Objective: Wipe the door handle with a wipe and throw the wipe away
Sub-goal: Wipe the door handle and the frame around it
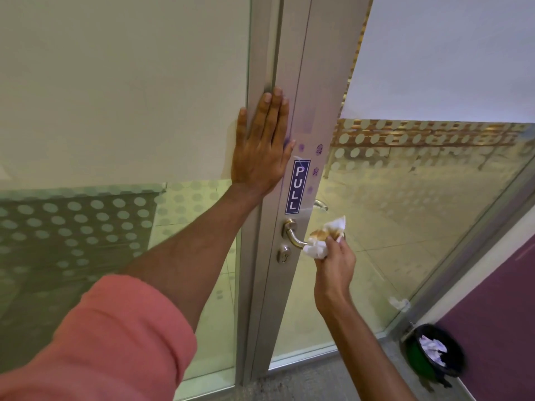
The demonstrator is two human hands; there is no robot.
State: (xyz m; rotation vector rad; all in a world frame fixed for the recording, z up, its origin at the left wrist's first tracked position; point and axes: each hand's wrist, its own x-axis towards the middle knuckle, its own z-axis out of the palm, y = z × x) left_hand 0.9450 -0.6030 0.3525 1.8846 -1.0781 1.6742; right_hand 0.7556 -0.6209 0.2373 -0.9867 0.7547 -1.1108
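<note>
A silver lever door handle [293, 234] sticks out of the metal door frame [301, 111], below a blue PULL sticker [296, 187] and above a keyhole [284, 254]. My right hand [334, 261] grips a crumpled white wipe [322, 238] with brown stains, wrapped around the outer end of the handle. My left hand [262, 143] lies flat, fingers together and pointing up, against the frame's left edge above the sticker.
A glass door panel [405, 212] with frosted dots stands right of the frame, a glass wall at the left. A small dark bin [431, 353] holding crumpled white wipes sits on the floor at the lower right, beside a purple wall [498, 314].
</note>
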